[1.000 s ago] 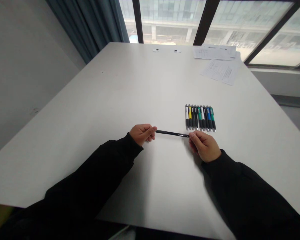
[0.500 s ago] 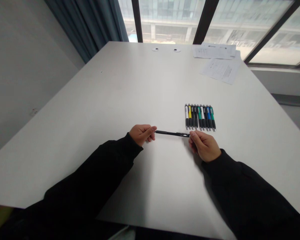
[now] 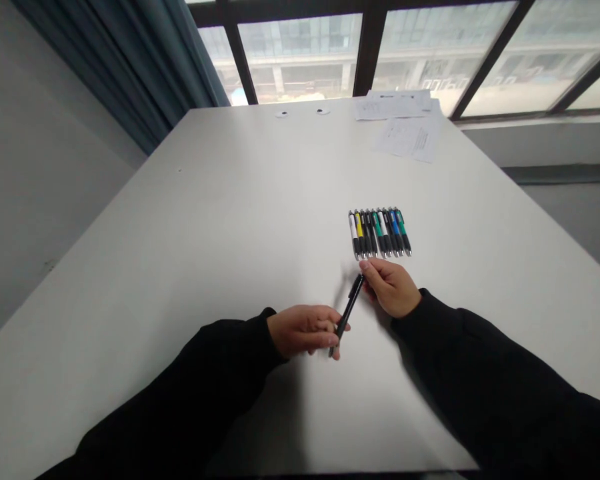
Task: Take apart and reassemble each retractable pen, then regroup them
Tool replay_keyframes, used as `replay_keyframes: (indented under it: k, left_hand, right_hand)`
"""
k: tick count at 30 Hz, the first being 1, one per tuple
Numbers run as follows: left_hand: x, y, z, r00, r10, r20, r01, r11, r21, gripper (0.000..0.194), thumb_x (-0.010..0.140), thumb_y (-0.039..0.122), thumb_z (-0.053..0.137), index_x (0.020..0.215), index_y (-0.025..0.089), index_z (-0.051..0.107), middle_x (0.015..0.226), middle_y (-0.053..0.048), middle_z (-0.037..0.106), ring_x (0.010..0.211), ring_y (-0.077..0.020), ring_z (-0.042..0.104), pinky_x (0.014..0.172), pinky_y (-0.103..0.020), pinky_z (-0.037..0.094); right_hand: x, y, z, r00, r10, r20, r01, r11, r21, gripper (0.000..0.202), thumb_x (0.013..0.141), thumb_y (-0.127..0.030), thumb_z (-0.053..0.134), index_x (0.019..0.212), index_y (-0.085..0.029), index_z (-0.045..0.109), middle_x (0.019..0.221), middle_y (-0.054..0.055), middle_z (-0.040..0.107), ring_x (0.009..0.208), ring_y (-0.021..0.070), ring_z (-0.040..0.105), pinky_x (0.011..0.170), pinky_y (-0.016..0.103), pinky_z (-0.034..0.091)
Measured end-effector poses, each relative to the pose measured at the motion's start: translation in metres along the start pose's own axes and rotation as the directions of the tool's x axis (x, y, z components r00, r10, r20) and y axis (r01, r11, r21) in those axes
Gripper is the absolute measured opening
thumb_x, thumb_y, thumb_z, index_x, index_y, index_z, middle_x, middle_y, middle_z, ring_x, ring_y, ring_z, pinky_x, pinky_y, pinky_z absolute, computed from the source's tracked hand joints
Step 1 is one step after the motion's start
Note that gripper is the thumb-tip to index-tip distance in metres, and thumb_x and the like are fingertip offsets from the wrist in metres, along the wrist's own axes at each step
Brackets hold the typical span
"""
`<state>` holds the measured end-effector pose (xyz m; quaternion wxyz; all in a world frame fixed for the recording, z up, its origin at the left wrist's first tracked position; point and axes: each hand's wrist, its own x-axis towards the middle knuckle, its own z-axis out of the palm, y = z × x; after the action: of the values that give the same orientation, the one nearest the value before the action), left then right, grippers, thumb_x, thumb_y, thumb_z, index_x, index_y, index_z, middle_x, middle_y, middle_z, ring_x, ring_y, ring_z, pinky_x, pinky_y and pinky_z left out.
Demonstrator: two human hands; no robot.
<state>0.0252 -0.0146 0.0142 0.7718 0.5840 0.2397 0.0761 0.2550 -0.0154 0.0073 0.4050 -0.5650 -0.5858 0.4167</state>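
Note:
A black pen (image 3: pixel 351 305) slants between my two hands above the white table. My right hand (image 3: pixel 391 287) pinches its upper end between thumb and fingers. Around the lower end, my left hand (image 3: pixel 307 330) has its thumb on one side and its fingers on the other. Just beyond my right hand lies a row of pens (image 3: pixel 380 233), side by side with their tips towards me. Their barrels are white, yellow, black, green and blue, with dark grips.
The white table (image 3: pixel 220 233) stretches away to a window (image 3: pixel 305 60). Printed papers (image 3: pixel 405 137) lie at its far right corner, and two small white oval pieces (image 3: pixel 282 115) sit at the far edge. A blue curtain (image 3: pixel 130 67) hangs at the left.
The black pen has swung from nearly level to a steep slant. My left hand has come towards me and to the right with its end. The view has shifted to the right.

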Motion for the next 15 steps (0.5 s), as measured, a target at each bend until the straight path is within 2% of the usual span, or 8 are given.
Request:
replay_keyframes:
  k: [2,5,6,8,10,12,15]
  left_hand:
    - [0.004,-0.002,0.011,0.999,-0.034,-0.016,0.032,0.995,-0.095,0.035,0.080,0.040,0.068,0.101,0.014,0.058,0.078,-0.010,0.071,0.051,-0.0084,0.054,0.044,-0.019,0.036]
    - [0.010,-0.002,0.011,0.985,0.015,-0.170,-0.051,0.976,-0.211,0.036,0.077,0.040,0.072,0.095,0.015,0.054,0.081,-0.009,0.072,0.046,-0.0079,0.053,0.038,-0.018,0.033]
    - [0.012,-0.003,0.008,0.967,0.043,-0.251,-0.103,0.967,-0.234,0.036,0.075,0.040,0.073,0.093,0.016,0.052,0.081,-0.008,0.071,0.045,-0.0078,0.052,0.037,-0.018,0.032]
    - [0.016,-0.004,0.002,0.905,0.100,-0.414,-0.210,0.950,-0.230,0.037,0.072,0.039,0.076,0.087,0.016,0.052,0.076,-0.005,0.069,0.046,-0.0078,0.053,0.039,-0.018,0.035]
    - [0.019,-0.005,-0.002,0.840,0.162,-0.517,-0.282,0.946,-0.162,0.035,0.069,0.036,0.078,0.082,0.015,0.053,0.073,-0.003,0.065,0.049,-0.0071,0.052,0.046,-0.020,0.039]
    - [0.019,-0.005,-0.002,0.801,0.232,-0.553,-0.311,0.949,-0.053,0.032,0.068,0.034,0.078,0.078,0.015,0.055,0.072,-0.001,0.062,0.053,-0.0074,0.052,0.051,-0.021,0.041]
    - [0.015,-0.001,0.002,0.764,0.331,-0.554,-0.242,0.943,0.229,0.027,0.073,0.034,0.072,0.070,0.016,0.053,0.063,0.001,0.054,0.055,-0.0088,0.046,0.053,-0.023,0.038]
  right_hand:
    - [-0.002,-0.001,0.001,1.000,-0.031,-0.004,0.031,0.999,-0.015,0.050,0.093,-0.059,0.041,0.061,-0.021,0.048,0.047,-0.003,0.049,0.040,0.0108,0.044,0.043,0.025,0.034]
    - [-0.007,-0.005,0.004,0.997,-0.048,0.056,0.048,0.999,0.009,0.052,0.095,-0.058,0.034,0.066,-0.020,0.054,0.054,-0.001,0.053,0.044,0.0108,0.046,0.046,0.024,0.036]
    - [-0.010,-0.008,0.005,0.992,-0.062,0.108,0.063,0.998,0.002,0.051,0.096,-0.056,0.034,0.068,-0.019,0.056,0.057,-0.001,0.055,0.046,0.0107,0.047,0.048,0.024,0.037]
    - [-0.015,-0.013,0.009,0.969,-0.099,0.228,0.109,0.994,-0.030,0.049,0.096,-0.052,0.037,0.070,-0.018,0.059,0.059,0.000,0.057,0.049,0.0105,0.049,0.050,0.023,0.038]
    - [-0.021,-0.019,0.015,0.942,-0.121,0.314,0.143,0.989,-0.047,0.045,0.097,-0.048,0.039,0.070,-0.018,0.060,0.059,-0.001,0.057,0.050,0.0101,0.049,0.052,0.023,0.038]
    - [-0.025,-0.023,0.019,0.925,-0.118,0.362,0.141,0.989,-0.035,0.045,0.098,-0.045,0.037,0.069,-0.018,0.059,0.056,-0.002,0.055,0.050,0.0098,0.048,0.053,0.023,0.038]
    - [-0.026,-0.025,0.020,0.916,-0.086,0.391,0.101,0.995,-0.019,0.044,0.098,-0.043,0.037,0.067,-0.018,0.056,0.053,-0.003,0.052,0.048,0.0095,0.045,0.053,0.023,0.037]
